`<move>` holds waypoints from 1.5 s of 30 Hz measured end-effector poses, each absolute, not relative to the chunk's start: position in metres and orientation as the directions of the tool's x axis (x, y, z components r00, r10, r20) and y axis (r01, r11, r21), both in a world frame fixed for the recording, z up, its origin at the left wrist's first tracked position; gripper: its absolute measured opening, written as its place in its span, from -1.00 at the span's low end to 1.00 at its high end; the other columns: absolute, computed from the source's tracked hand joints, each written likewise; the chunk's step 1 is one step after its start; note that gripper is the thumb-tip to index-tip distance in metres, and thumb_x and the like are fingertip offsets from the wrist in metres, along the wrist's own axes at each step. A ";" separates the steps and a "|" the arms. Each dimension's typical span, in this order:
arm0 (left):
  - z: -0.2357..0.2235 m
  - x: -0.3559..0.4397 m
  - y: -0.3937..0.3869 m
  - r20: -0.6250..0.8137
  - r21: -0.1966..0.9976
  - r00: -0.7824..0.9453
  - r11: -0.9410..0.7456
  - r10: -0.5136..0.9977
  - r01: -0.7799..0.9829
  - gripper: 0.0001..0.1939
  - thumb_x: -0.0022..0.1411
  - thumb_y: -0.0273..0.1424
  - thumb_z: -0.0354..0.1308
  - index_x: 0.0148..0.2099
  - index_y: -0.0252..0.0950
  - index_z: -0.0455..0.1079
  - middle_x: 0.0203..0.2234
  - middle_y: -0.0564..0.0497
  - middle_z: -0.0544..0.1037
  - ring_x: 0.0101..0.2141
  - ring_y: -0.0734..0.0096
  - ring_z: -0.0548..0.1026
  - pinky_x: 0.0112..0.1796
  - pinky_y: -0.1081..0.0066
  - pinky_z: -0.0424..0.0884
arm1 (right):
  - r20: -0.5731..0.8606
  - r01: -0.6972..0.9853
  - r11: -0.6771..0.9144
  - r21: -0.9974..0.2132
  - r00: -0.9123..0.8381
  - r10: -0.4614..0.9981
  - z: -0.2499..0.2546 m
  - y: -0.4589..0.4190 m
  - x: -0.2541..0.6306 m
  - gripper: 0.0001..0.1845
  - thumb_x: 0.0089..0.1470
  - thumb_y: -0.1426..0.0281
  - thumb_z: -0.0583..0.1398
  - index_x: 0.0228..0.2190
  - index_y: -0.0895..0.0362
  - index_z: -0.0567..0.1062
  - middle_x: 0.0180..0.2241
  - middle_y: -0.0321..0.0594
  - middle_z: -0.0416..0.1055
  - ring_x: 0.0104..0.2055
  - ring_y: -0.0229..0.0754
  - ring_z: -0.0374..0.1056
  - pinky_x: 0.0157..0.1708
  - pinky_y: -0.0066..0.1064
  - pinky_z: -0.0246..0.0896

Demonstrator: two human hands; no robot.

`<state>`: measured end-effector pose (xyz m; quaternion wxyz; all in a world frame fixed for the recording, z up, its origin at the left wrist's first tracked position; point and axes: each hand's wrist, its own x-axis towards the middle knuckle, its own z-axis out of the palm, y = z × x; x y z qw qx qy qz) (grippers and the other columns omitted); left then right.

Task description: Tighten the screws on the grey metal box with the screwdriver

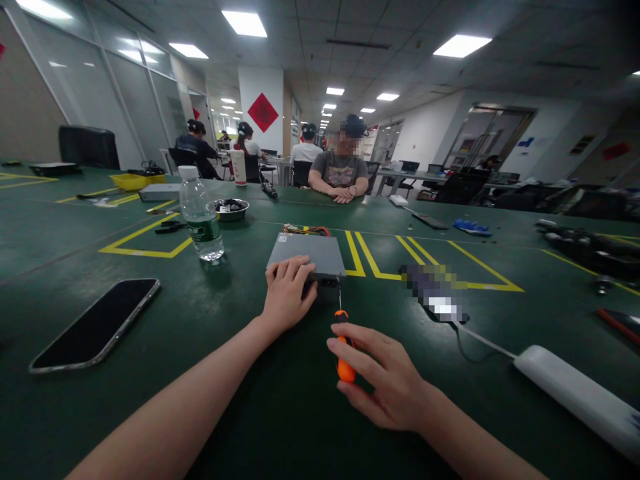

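A grey metal computer power supply [320,253] lies on the green table, its bundle of coloured wires [313,231] at the far side. My left hand [289,293] grips its near left part, fingers over the top and thumb down at the front face. In my right hand [383,377] is an orange and black screwdriver [346,363], held by the handle between fingers and thumb. Its thin shaft points away from me, and the tip meets the near right corner of the power supply. Whether a screw sits under the tip is too small to tell.
Left of me are a phone [97,325], a water bottle [201,217] and a metal bowl [231,209]. To the right, a white cable runs from a power strip [575,380] to a blurred device [435,293]. Across the table sits a person [340,163] with folded hands.
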<state>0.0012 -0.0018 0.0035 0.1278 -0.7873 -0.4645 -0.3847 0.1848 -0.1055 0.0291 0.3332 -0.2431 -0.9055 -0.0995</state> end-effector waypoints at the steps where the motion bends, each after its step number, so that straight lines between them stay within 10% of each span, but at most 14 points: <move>1: 0.003 0.001 -0.002 0.724 0.158 0.271 -0.535 0.635 0.830 -0.76 0.17 -0.35 0.01 -0.08 -0.19 0.24 -0.02 -0.04 0.38 0.01 0.22 0.26 -0.05 0.15 0.04 | 0.654 0.513 0.857 0.037 -0.661 0.368 0.029 -0.105 0.184 -0.66 0.12 0.31 0.05 -0.08 0.20 0.26 -0.13 0.03 0.34 -0.18 -0.13 0.37 -0.29 -0.32 0.35; 45: 0.000 0.002 0.000 0.716 0.161 0.270 -0.529 0.644 0.833 -0.76 0.18 -0.33 -0.01 -0.07 -0.17 0.23 -0.01 -0.02 0.37 0.03 0.22 0.25 -0.04 0.14 0.03 | 0.686 0.509 0.861 -0.023 -0.618 0.384 0.026 -0.103 0.184 -0.68 0.07 0.23 0.11 -0.20 0.20 0.26 -0.22 0.00 0.40 -0.26 -0.16 0.40 -0.37 -0.38 0.36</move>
